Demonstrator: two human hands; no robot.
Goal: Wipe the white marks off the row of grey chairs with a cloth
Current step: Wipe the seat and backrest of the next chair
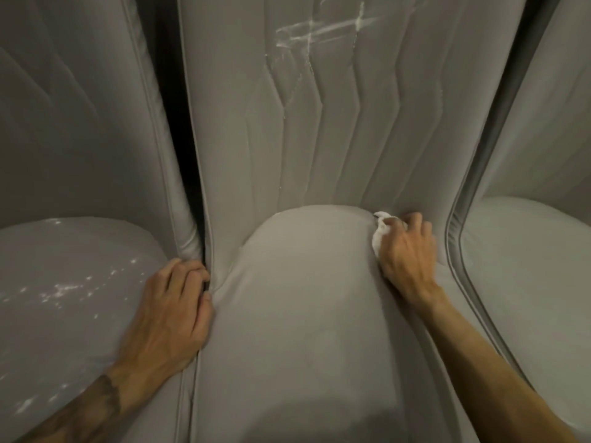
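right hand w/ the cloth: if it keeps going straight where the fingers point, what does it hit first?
The right hand, closed on the white cloth, points up-left into the crease where the middle chair's seat cushion meets its backrest. It would likely press into the backrest's base almost at once; depth is unclear.

The middle grey chair (303, 314) carries both hands. The right grip (406, 251) presses a white cloth (379, 236) into the seat's back corner; white marks (319, 30) streak the backrest above it. The left grip (172, 302) rests on the seat's opposite edge.

Perhaps showroom: row of grey chairs (307, 314)
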